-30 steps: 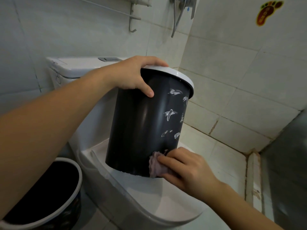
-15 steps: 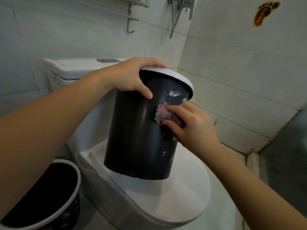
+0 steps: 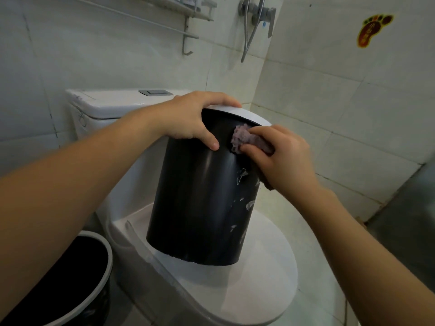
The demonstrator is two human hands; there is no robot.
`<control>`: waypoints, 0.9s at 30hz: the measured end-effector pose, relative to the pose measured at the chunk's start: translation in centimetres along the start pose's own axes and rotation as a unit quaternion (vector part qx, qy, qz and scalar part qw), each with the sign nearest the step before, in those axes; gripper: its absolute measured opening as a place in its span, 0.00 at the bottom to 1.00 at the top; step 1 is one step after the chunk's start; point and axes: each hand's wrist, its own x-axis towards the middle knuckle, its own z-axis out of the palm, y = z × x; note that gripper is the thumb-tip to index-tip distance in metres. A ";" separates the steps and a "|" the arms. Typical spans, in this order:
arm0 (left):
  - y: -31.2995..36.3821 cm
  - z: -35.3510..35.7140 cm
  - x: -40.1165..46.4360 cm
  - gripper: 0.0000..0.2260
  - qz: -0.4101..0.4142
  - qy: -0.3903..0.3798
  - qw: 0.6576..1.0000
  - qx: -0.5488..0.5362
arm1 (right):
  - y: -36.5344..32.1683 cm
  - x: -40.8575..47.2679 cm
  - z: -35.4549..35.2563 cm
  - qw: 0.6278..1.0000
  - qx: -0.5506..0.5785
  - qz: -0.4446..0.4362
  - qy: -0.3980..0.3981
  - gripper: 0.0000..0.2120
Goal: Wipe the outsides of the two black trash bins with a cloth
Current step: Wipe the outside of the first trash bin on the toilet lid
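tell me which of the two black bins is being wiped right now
The bin on the toilet lid: the left hand grips its rim, the right hand presses the cloth against it. The floor bin goes untouched.

Left hand [image 3: 188, 118] gripping black bin [image 3: 200, 208] rim on toilet lid [image 3: 270, 274], right hand [image 3: 280, 158] pressing cloth [image 3: 240, 137] near rim

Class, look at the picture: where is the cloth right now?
In the head view, right of centre, the cloth is pressed by the right hand against the raised bin's upper side, below its white rim.

Second bin [image 3: 77, 278] cut off at bottom-left, cloth [image 3: 244, 137] largely under right hand [image 3: 280, 158], shelf [image 3: 188, 5] cropped at top
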 end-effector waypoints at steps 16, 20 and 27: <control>-0.1 -0.1 -0.3 0.38 0.005 0.010 1.000 0.016 | -1.4 0.4 0.5 1.000 0.003 -0.010 0.016 0.15; -0.3 -0.4 -0.7 0.38 0.001 0.012 1.000 0.014 | -0.4 0.8 0.4 1.000 0.010 -0.016 0.011 0.15; 0.1 -0.6 -1.1 0.35 -0.010 0.019 1.000 -0.005 | 0.9 0.5 0.1 0.999 0.032 0.036 0.017 0.15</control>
